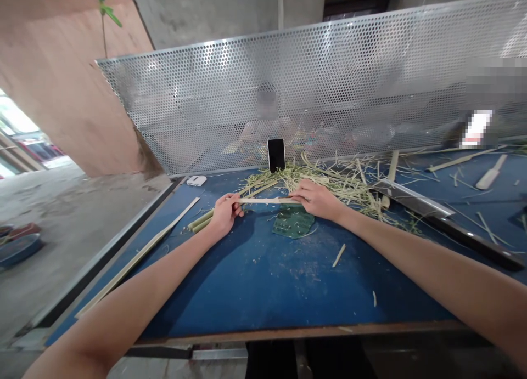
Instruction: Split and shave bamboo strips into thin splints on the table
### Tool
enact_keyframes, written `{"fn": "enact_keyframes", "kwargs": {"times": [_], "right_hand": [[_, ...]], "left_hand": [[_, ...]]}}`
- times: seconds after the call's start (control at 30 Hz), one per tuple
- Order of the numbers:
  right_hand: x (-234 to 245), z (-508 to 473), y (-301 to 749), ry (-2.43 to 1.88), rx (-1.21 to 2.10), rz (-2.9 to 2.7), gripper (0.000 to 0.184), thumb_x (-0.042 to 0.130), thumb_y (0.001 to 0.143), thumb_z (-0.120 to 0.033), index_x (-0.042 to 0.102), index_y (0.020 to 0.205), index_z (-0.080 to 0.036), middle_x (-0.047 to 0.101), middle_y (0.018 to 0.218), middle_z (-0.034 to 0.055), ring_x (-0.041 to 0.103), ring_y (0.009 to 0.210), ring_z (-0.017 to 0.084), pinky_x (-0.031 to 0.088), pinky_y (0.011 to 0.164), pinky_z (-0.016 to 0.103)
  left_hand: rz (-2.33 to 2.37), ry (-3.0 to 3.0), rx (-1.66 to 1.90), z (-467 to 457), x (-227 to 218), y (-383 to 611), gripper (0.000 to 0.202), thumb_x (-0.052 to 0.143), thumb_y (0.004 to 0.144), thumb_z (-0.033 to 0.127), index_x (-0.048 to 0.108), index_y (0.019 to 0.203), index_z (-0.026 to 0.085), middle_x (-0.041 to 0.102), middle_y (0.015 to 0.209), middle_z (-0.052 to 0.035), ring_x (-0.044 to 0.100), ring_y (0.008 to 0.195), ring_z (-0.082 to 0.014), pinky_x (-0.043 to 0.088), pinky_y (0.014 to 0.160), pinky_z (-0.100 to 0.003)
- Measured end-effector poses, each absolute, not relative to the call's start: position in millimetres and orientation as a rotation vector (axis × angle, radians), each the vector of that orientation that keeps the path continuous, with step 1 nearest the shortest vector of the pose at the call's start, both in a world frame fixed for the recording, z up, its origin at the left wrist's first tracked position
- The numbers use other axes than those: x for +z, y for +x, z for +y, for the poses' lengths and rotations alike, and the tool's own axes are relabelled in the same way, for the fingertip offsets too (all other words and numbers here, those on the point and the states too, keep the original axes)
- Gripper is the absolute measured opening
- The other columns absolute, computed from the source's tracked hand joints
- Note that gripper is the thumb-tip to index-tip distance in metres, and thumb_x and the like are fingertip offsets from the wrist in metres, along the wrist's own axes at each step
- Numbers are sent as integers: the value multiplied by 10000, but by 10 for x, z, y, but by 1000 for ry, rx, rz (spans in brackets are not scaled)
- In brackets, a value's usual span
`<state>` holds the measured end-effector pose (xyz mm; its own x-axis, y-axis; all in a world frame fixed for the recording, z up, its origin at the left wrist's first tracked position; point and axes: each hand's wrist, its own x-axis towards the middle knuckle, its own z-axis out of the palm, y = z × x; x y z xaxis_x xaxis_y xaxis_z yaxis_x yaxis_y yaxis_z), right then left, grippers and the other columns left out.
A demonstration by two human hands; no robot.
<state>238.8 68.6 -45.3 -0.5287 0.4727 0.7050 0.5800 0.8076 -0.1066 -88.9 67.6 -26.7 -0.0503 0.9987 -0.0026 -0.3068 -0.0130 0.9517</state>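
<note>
A pale, narrow bamboo strip (263, 201) is stretched level between my two hands, above the blue tabletop. My left hand (225, 213) is closed on its left end, fingers pinched. The fingers of my right hand (316, 199) are closed at its right end. A thin darker edge shows by my right fingertips, too small to name. Beneath the right hand lies a dark green, speckled flat piece (293, 222). Green bamboo sticks (201, 221) lie beside my left hand. Behind both hands spreads a heap of bamboo shavings (333, 176).
A dark phone (276, 155) stands against the perforated metal screen (230, 99). To the right lies a large knife (415, 199), its dark handle towards me. A long bamboo strip (152, 244) lies left. A pale-handled tool (492, 173) rests far right.
</note>
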Motion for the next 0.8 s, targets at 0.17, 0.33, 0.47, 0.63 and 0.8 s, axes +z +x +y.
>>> {"fn": "enact_keyframes", "kwargs": {"times": [0.17, 0.33, 0.47, 0.63, 0.8], "right_hand": [[-477, 716, 2415, -827, -247, -2290, 340, 512, 1100, -219, 835, 1202, -229, 712, 995, 117, 655, 972, 258, 561, 783, 371], [-458, 735, 2408, -887, -158, -2348, 376, 492, 1069, -163, 850, 1162, -232, 713, 1023, 115, 641, 944, 240, 541, 808, 365], [-400, 723, 2386, -952, -8, -2375, 332, 543, 1047, -191, 866, 1108, -234, 715, 982, 100, 631, 874, 214, 514, 798, 344], [-361, 718, 2375, -951, 56, -2390, 320, 553, 1055, -227, 872, 1058, -247, 717, 936, 87, 639, 844, 209, 504, 783, 338], [-341, 711, 2405, -891, 55, -2400, 318, 562, 1035, -192, 871, 1073, -258, 713, 900, 75, 633, 795, 203, 507, 732, 336]], "left_hand": [[1019, 955, 1376, 666, -249, -879, 251, 786, 854, 197, 554, 758, 203, 428, 511, 79, 376, 404, -83, 385, 416, -236], [1020, 957, 1377, 684, -275, -881, 234, 772, 817, 172, 543, 791, 214, 415, 503, 91, 373, 397, -87, 376, 412, -242], [1007, 980, 1379, 693, -307, -892, 280, 791, 768, 160, 537, 865, 227, 389, 512, 120, 372, 395, -84, 375, 425, -237], [1011, 991, 1367, 681, -316, -895, 321, 801, 767, 153, 529, 920, 229, 383, 533, 136, 371, 394, -76, 372, 438, -232], [1014, 1003, 1363, 662, -312, -883, 312, 801, 789, 162, 534, 937, 226, 374, 531, 142, 365, 391, -75, 370, 440, -229]]}}
